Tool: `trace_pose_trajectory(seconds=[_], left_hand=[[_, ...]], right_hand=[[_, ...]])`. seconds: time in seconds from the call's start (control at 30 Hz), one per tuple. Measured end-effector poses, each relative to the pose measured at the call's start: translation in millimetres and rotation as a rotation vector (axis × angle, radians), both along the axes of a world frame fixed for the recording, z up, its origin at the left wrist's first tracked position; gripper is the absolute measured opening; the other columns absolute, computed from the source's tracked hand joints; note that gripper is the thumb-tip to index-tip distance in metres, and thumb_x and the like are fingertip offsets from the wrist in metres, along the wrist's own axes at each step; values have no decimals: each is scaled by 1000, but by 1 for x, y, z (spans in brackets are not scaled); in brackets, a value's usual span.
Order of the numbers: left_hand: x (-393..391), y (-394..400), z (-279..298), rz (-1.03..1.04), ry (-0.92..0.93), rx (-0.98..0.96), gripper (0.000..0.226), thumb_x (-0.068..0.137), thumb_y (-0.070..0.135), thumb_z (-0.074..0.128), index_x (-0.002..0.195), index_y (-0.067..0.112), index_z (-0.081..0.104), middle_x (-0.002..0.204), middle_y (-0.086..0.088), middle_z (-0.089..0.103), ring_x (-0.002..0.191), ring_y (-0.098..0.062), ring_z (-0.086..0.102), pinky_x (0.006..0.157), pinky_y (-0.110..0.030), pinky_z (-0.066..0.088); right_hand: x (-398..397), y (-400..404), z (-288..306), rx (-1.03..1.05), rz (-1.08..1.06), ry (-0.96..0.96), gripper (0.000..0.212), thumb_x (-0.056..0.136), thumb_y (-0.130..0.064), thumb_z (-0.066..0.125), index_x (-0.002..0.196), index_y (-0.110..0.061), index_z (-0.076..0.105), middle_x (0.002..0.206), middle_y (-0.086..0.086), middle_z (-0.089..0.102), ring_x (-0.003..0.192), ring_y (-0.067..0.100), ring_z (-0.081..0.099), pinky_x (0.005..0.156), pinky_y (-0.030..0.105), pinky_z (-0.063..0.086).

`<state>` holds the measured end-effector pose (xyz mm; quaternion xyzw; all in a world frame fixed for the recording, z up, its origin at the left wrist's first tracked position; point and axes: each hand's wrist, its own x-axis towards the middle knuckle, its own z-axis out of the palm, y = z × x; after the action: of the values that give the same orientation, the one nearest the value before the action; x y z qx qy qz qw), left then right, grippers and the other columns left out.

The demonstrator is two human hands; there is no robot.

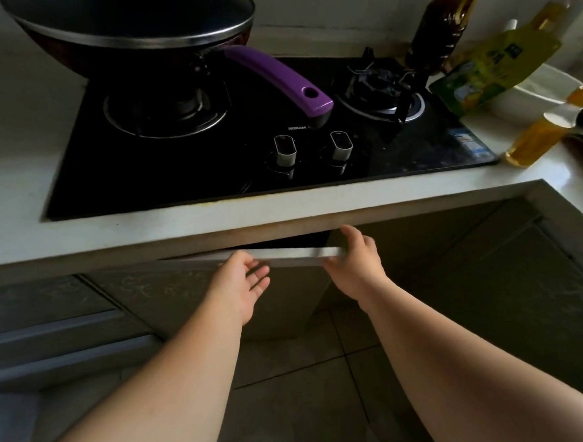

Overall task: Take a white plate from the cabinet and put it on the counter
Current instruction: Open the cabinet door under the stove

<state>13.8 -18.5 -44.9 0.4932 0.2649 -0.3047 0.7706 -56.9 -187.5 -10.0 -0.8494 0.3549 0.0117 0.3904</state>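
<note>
Purple wok handle (279, 76), black hob (415, 148)

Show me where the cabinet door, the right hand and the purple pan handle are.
cabinet door (285, 254): head view, on its top edge.
right hand (356, 263): head view, on the back of the hand.
purple pan handle (274, 72): head view, on its middle.

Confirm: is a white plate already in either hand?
No. The right hand grips the top edge of the cabinet door, the left hand is open beside it, and no plate is visible.
</note>
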Motion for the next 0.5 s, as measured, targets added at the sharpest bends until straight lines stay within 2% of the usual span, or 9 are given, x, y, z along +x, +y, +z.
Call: trace_pose_trajectory(seconds=[0.07,0.13,0.23,0.3,0.33,0.4,0.5], left_hand=[[-10,3,-1,-4,16,40,10,87,19,54,95,12,56,98,-10,62,92,-22,66,66,-33,54],[-19,9,-1,-8,18,83,12,88,23,56,94,13,55,98,-10,62,90,-23,67,66,-33,55],[-37,18,1,-9,20,139,12,88,25,56,94,15,53,94,-11,64,85,-24,68,63,-33,55],[-50,23,2,7,21,172,15,89,24,55,100,14,51,90,-11,65,80,-24,68,60,-33,55],[-58,28,3,15,20,194,16,90,23,55,102,15,49,88,-10,64,78,-24,68,58,-33,55],[-71,37,5,10,11,240,15,90,21,54,102,16,46,86,-10,63,75,-24,67,55,-32,54],[-88,59,8,-47,-14,324,15,91,19,52,104,13,46,89,-12,63,75,-26,66,55,-34,54]], right_hand=[[-5,6,0,-131,178,95,61,87,-30,61,142,-32,34,143,4,44,122,26,48,96,44,50],[-10,16,2,-188,287,190,46,89,-37,56,133,-32,48,122,0,60,107,23,58,94,46,51],[-18,33,7,-220,434,285,25,86,-40,56,107,-30,68,92,-5,66,88,18,62,85,40,53],[-25,44,11,-229,550,349,25,83,-43,59,93,-25,72,89,-2,70,83,18,63,71,30,54],[-30,51,12,-250,617,382,29,82,-44,60,95,-21,73,92,-1,71,85,19,64,68,29,51],[-40,63,12,-287,719,433,34,82,-42,63,103,-16,71,99,2,70,89,21,64,68,29,48],[-58,90,14,-281,822,495,39,83,-42,63,105,-10,67,97,4,68,88,22,64,67,28,46]])
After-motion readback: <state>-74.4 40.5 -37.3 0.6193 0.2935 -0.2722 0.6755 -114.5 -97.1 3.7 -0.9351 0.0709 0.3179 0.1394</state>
